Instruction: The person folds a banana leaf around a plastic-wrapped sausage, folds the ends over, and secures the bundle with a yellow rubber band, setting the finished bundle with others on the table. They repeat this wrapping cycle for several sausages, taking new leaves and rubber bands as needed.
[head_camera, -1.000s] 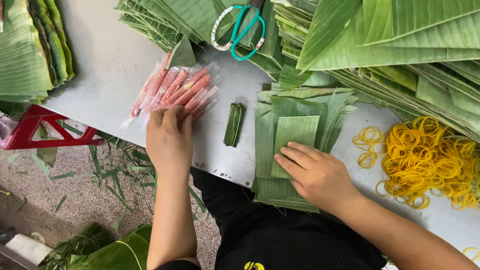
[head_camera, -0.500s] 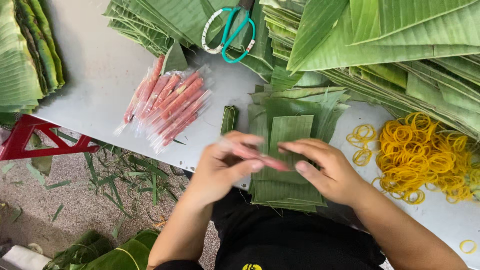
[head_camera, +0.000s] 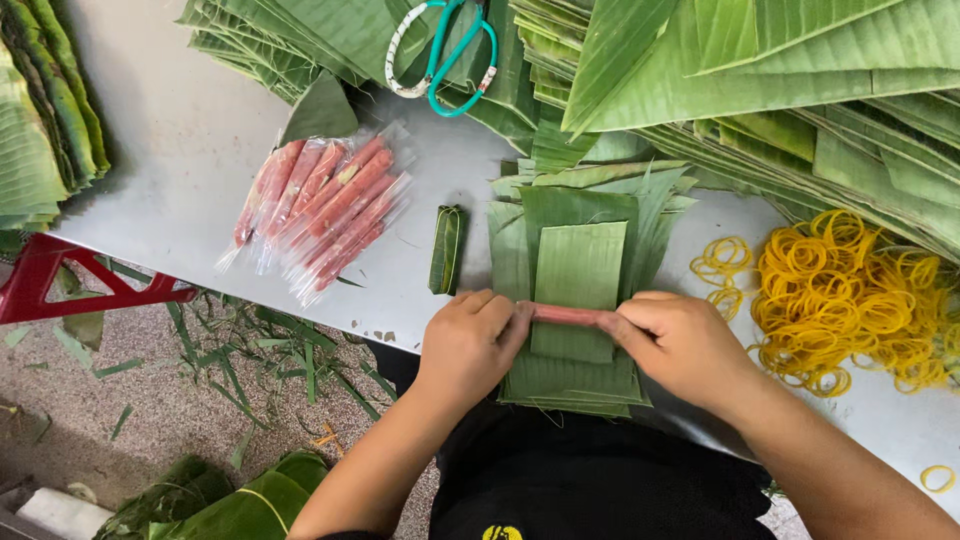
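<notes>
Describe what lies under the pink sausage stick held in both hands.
Under the pink sausage stick, held by the left hand and right hand, lies a small leaf rectangle on a leaf stack. The grey table beneath is covered there.

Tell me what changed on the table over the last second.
The left hand left the clear bag of pink sausage sticks and came across to the stack of cut green leaves. Both hands now hold one pink sausage stick flat across the top leaf, the right hand at its other end. The small leaf-wrapped roll, yellow rubber bands and green-handled scissors stayed put.
</notes>
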